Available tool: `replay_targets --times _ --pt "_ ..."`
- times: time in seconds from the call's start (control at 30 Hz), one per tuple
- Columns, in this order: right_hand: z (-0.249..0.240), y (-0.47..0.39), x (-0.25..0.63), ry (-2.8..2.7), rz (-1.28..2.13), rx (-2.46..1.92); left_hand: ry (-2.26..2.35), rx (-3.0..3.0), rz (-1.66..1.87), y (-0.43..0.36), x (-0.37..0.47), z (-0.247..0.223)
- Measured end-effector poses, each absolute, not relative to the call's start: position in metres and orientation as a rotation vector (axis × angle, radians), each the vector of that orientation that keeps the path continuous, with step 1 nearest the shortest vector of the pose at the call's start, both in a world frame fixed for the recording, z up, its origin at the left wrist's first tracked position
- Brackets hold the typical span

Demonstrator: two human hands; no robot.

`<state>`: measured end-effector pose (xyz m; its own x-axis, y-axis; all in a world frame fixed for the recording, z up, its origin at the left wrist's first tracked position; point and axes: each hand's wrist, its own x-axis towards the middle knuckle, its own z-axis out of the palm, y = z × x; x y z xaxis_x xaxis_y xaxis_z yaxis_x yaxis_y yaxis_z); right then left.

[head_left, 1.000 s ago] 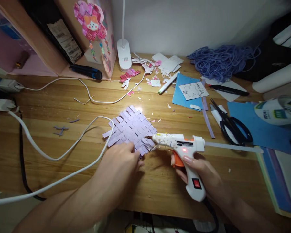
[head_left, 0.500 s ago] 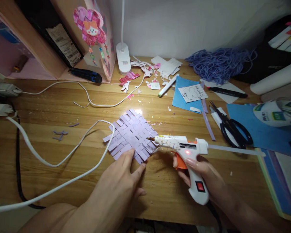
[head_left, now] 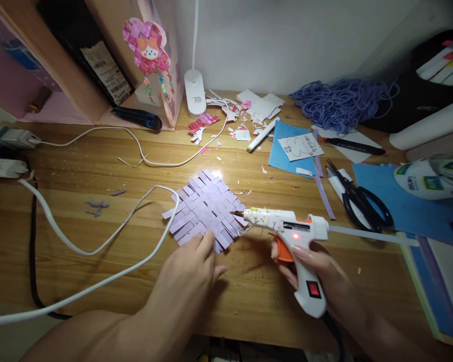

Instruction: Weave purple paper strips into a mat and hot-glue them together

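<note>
A woven mat of pale purple paper strips (head_left: 211, 206) lies on the desk, turned like a diamond. Bent fingers of my left hand (head_left: 189, 266) are at its near edge, gripping it there; their undersides are hidden. My right hand (head_left: 317, 266) is wrapped around the handle of a white hot glue gun (head_left: 287, 224), with fingers at its orange trigger. The brown nozzle points left, just over the mat's right corner. A red light glows on the gun's body, and a clear glue stick (head_left: 373, 235) sticks out of the back.
A white cable (head_left: 117, 284) loops beside the mat's left side. Black scissors (head_left: 358, 198), blue paper (head_left: 287, 166) and a purple strip (head_left: 324, 196) lie to the right. Paper scraps (head_left: 243, 134), a marker (head_left: 263, 134) and tangled purple cord (head_left: 342, 103) are at the back.
My left hand's fingers have curled in and drawn back slightly toward the mat's near edge. The glue gun stays almost in place, and the view has shifted a little.
</note>
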<state>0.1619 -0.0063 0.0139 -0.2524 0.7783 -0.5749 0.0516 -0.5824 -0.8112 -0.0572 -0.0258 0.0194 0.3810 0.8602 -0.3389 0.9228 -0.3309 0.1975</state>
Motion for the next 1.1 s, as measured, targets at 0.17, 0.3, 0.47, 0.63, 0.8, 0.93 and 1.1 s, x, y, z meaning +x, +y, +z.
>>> replay_targets --times 0.17,0.3,0.47,0.63,0.8,0.93,1.1 --pt "0.015 -0.006 0.161 -1.025 1.854 -1.520 1.568 2.260 -0.074 -0.034 -0.062 0.007" --pt "0.016 -0.006 0.159 -0.970 1.822 -1.554 1.532 2.314 -0.070 -0.036 -0.066 0.010" --pt "0.014 -0.007 0.159 -0.986 1.854 -1.538 1.623 2.377 -0.196 -0.031 -0.058 0.018" --pt "0.014 -0.008 0.159 -0.934 1.847 -1.513 1.603 2.342 -0.291 -0.027 -0.054 0.016" --pt "0.014 -0.007 0.158 -0.922 1.887 -1.444 1.519 2.286 -0.268 -0.027 -0.058 0.019" --pt "0.010 -0.007 0.161 -0.923 1.914 -1.440 1.404 2.297 -0.194 -0.027 -0.064 0.020" --pt "0.003 -0.005 0.164 -0.923 1.911 -1.421 1.410 2.183 0.084 -0.030 -0.073 0.020"
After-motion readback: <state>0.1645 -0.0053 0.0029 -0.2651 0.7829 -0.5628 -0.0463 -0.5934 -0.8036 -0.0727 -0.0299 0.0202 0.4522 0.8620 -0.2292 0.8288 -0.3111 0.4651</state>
